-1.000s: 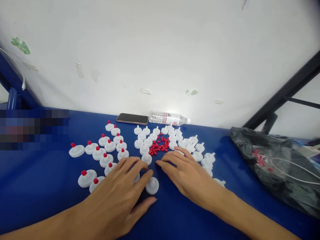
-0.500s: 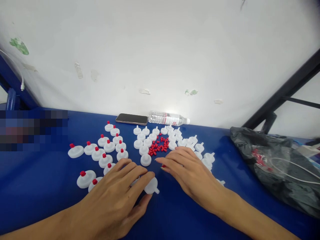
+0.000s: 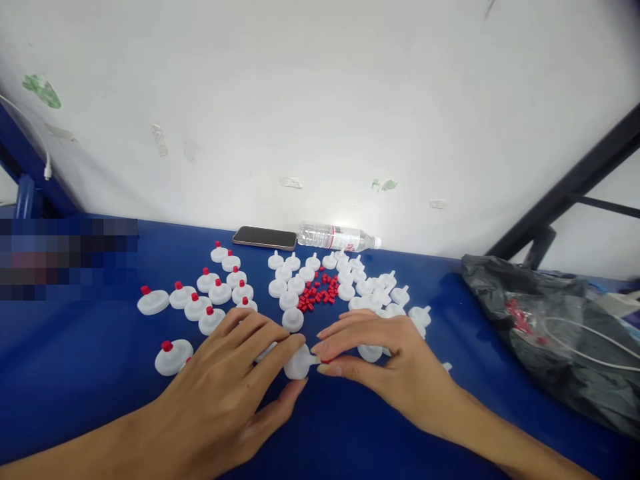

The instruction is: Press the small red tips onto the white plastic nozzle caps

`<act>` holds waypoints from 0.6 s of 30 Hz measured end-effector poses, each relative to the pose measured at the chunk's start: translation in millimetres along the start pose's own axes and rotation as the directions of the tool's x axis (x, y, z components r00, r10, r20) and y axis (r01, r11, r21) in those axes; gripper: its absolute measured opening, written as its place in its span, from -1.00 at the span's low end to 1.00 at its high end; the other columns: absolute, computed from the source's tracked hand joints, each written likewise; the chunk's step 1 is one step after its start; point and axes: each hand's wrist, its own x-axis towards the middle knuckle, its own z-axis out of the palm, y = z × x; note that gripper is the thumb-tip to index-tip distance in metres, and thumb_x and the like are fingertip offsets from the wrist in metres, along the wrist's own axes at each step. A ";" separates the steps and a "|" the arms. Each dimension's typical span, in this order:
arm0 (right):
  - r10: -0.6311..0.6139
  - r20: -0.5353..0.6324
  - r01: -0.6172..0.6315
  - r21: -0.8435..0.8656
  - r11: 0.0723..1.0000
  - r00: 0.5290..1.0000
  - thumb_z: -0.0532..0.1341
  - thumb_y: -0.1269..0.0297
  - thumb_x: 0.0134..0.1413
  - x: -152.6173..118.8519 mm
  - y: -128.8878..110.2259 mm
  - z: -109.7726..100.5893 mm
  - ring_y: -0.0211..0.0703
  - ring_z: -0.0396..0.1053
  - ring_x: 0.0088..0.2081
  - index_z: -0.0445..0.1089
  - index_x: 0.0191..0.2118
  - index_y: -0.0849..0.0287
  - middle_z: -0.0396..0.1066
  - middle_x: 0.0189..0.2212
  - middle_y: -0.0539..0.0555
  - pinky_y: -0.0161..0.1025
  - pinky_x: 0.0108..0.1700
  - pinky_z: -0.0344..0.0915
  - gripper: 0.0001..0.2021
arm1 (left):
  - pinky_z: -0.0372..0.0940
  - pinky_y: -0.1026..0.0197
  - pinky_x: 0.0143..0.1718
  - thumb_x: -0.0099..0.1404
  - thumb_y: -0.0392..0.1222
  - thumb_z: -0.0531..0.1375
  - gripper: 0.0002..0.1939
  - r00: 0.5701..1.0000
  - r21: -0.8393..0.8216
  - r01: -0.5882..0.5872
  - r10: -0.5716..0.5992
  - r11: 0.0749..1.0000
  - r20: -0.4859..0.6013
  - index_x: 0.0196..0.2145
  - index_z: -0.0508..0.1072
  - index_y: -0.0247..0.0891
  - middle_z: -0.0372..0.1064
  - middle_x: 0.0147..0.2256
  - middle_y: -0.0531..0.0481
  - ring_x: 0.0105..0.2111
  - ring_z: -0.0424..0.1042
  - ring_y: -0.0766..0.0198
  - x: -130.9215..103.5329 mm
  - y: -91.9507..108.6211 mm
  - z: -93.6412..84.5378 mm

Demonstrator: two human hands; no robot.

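Observation:
Between its thumb and index finger my left hand (image 3: 240, 380) grips a white nozzle cap (image 3: 297, 363), tilted so its thin spout points right. My right hand (image 3: 385, 353) pinches a small red cap (image 3: 326, 361) at the tip of that spout; whether it is pushed on I cannot tell. Just beyond the hands lies a scatter of loose red caps (image 3: 320, 291). White nozzle caps with bare spouts (image 3: 293, 320) stand around them. To the left are several white nozzle caps with red tips (image 3: 173, 357), some partly hidden behind my left hand.
A phone (image 3: 265, 237) and a clear plastic bottle (image 3: 337, 237) lie along the wall on the blue table (image 3: 320, 440). At the right a black plastic bag (image 3: 540, 333) holds red pieces and a white cable. Dark frame bars rise at both sides.
My right hand has moved down and toward my left hand, bringing the red cap to the spout. The held nozzle cap has turned, its spout now pointing right.

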 end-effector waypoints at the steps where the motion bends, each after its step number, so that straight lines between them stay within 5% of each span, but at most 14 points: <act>1: 0.036 0.001 -0.036 0.072 0.997 0.999 0.48 0.35 0.14 -0.1 -0.5 0.3 -0.08 0.62 -0.11 0.68 -0.19 -0.02 0.69 -0.25 -0.04 -0.14 0.04 0.51 -0.87 | 0.23 0.00 0.03 0.45 -0.40 0.21 -0.78 1.000 -0.001 -0.008 0.008 1.000 -0.007 0.03 0.46 -0.39 0.49 -0.15 -0.09 -0.14 0.38 0.14 0.3 0.2 -0.6; 5: 0.134 0.054 -0.144 0.304 0.942 0.990 0.53 0.38 0.04 -0.2 -4.8 0.3 -0.12 0.62 -0.17 0.70 -0.28 0.00 0.69 -0.27 -0.01 -0.19 -0.04 0.56 -0.87 | 0.24 0.04 -0.01 0.49 -0.39 0.18 -0.79 0.999 -0.003 -0.050 0.050 0.999 -0.013 0.05 0.45 -0.35 0.49 -0.16 -0.07 -0.14 0.38 0.16 3.7 1.8 -5.2; 11: 0.177 0.147 -0.214 0.293 0.932 0.973 0.54 0.36 0.01 -2.2 -14.4 1.0 -0.23 0.55 -0.20 0.68 -0.31 0.04 0.57 -0.21 -0.01 -0.26 -0.04 0.51 -0.88 | 0.35 0.09 -0.10 0.52 -0.34 0.15 -0.80 0.994 0.029 -0.113 0.113 0.993 -0.009 0.05 0.47 -0.30 0.47 -0.20 -0.06 -0.17 0.43 0.17 0.6 -2.3 -7.7; 15: 0.269 0.185 -0.313 0.284 0.906 0.945 0.50 0.47 0.00 -5.6 -23.2 0.7 -0.18 0.51 -0.05 0.49 -0.04 -0.02 0.48 -0.03 -0.01 -0.24 0.00 0.51 -0.58 | 0.45 0.09 -0.05 0.51 -0.35 0.15 -0.67 0.995 0.015 -0.073 0.074 0.997 -0.070 0.16 0.47 -0.17 0.37 0.01 -0.15 0.00 0.44 0.10 -14.3 -6.7 -2.3; 18: 0.252 0.323 -0.362 0.349 0.864 0.912 0.43 0.55 0.02 -7.4 -25.7 1.8 -0.13 0.47 0.13 0.34 0.21 -0.07 0.46 0.14 0.03 -0.15 0.19 0.43 -0.35 | 0.47 0.06 0.03 0.48 -0.38 0.14 -0.61 0.994 0.001 -0.063 0.063 0.998 -0.093 0.17 0.49 -0.08 0.35 0.00 -0.09 0.03 0.45 0.08 -20.9 -4.0 -1.4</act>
